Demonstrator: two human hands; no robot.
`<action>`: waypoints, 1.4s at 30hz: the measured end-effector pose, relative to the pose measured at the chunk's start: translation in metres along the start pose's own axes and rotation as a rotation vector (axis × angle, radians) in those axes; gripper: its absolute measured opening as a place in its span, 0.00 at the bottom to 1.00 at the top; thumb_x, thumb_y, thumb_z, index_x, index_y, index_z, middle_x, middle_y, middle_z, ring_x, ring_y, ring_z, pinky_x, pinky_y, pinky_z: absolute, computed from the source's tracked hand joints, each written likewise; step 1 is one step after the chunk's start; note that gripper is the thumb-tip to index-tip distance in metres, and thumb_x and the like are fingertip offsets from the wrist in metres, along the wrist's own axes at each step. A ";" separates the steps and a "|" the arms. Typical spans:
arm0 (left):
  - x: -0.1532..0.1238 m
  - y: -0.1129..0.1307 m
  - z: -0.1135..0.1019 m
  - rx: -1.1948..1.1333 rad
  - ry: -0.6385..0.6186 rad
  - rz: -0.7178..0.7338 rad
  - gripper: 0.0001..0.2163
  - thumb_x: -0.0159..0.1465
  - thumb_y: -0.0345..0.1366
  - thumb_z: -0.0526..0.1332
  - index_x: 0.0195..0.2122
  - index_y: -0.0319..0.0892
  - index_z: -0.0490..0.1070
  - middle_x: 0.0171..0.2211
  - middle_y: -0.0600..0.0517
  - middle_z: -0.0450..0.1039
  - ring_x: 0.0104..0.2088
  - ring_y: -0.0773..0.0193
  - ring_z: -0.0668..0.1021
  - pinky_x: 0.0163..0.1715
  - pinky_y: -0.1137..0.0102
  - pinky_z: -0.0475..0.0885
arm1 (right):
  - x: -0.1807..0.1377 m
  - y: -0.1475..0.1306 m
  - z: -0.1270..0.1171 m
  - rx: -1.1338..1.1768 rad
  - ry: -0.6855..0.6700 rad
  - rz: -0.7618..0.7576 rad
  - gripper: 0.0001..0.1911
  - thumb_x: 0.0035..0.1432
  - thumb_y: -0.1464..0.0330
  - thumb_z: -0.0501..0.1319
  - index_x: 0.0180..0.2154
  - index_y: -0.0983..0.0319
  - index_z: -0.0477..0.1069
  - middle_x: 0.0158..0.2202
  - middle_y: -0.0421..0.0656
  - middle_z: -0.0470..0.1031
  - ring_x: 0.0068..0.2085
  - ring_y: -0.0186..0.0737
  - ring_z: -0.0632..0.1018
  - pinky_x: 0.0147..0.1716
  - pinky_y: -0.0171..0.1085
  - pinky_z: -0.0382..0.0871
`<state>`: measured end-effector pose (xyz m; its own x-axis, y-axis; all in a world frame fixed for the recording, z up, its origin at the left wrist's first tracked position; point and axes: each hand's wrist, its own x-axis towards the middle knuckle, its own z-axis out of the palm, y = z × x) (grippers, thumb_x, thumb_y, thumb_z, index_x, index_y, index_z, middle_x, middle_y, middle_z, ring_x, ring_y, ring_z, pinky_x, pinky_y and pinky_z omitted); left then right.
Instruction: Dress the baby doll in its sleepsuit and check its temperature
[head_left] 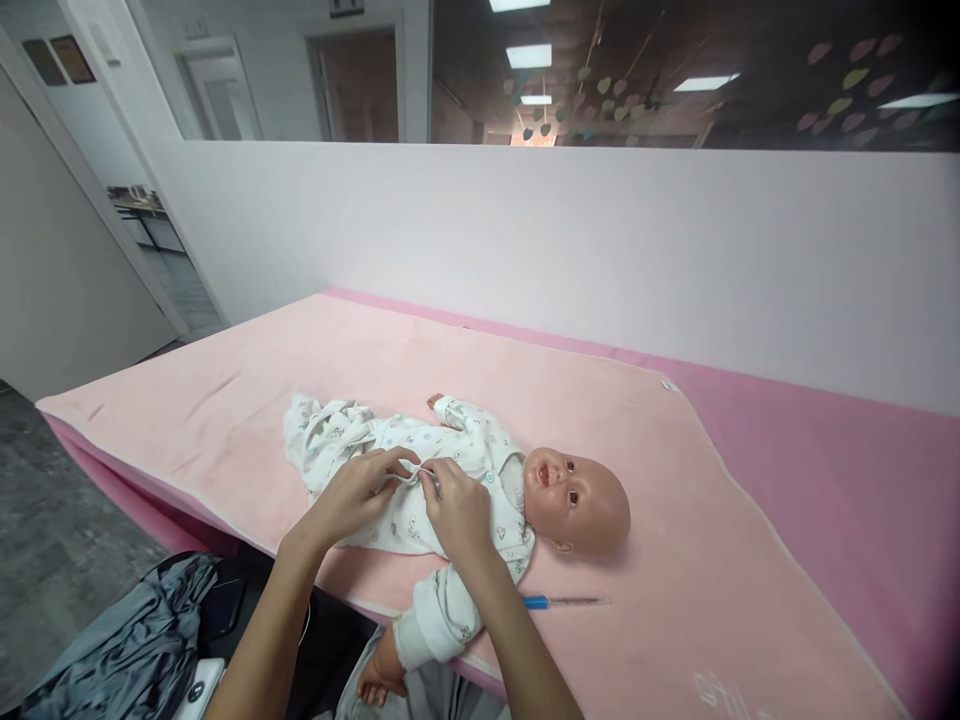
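Observation:
A baby doll (581, 505) lies on its back on a pink blanket (720, 540), its head toward the right. It wears a white patterned baby outfit (409, 520), which is bunched up around the legs at the left. Over the doll's belly, my left hand (365, 490) pinches the edge of the outfit's front. Close beside it, my right hand (459, 505) pinches the same edge between thumb and fingers. Any fastener under my fingertips is too small to make out. One doll arm (442, 615), its cuff folded back, hangs past the table's front edge.
A thin clear stick with a blue end (536, 602) lies near my right forearm. Grey clothing (127, 640) and a white phone (199, 690) are at the lower left. A white wall (555, 240) with a window above it borders the table's far side.

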<state>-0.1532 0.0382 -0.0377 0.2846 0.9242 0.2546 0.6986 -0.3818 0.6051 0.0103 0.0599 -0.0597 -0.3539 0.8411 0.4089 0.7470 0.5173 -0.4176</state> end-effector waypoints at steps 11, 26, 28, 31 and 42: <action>-0.002 -0.001 0.018 -0.031 0.201 0.011 0.14 0.56 0.26 0.48 0.39 0.43 0.67 0.35 0.51 0.70 0.36 0.62 0.72 0.37 0.67 0.67 | -0.002 -0.001 0.002 0.035 0.079 0.032 0.10 0.60 0.66 0.50 0.34 0.59 0.68 0.30 0.38 0.75 0.29 0.33 0.74 0.25 0.31 0.54; -0.003 -0.005 0.021 -0.350 0.180 -0.079 0.11 0.59 0.31 0.51 0.42 0.42 0.65 0.39 0.49 0.69 0.39 0.63 0.73 0.37 0.69 0.69 | -0.003 0.001 0.004 0.027 0.071 0.034 0.08 0.60 0.67 0.51 0.34 0.59 0.68 0.31 0.38 0.75 0.30 0.33 0.74 0.25 0.31 0.54; -0.002 -0.005 0.024 -0.394 0.179 -0.109 0.12 0.60 0.35 0.53 0.45 0.42 0.64 0.36 0.49 0.70 0.36 0.63 0.74 0.36 0.69 0.69 | -0.003 0.001 0.004 0.023 0.079 0.037 0.08 0.60 0.67 0.51 0.34 0.59 0.68 0.31 0.38 0.75 0.29 0.33 0.74 0.25 0.31 0.54; 0.000 -0.005 0.027 -0.425 0.193 -0.133 0.13 0.61 0.39 0.54 0.45 0.42 0.63 0.32 0.51 0.70 0.32 0.65 0.74 0.32 0.71 0.67 | -0.004 0.001 0.004 0.022 0.093 0.044 0.09 0.60 0.66 0.51 0.34 0.59 0.68 0.31 0.38 0.75 0.29 0.33 0.74 0.25 0.31 0.55; 0.004 0.000 0.034 -0.170 0.330 -0.183 0.11 0.62 0.41 0.50 0.42 0.45 0.63 0.27 0.55 0.65 0.29 0.66 0.69 0.30 0.72 0.63 | -0.050 -0.007 -0.026 0.159 0.314 0.016 0.11 0.59 0.69 0.51 0.42 0.59 0.68 0.44 0.45 0.71 0.40 0.35 0.74 0.35 0.31 0.67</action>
<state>-0.1297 0.0426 -0.0628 -0.0793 0.9362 0.3423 0.5920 -0.2321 0.7718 0.0379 0.0107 -0.0558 -0.1346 0.7724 0.6207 0.6454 0.5436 -0.5366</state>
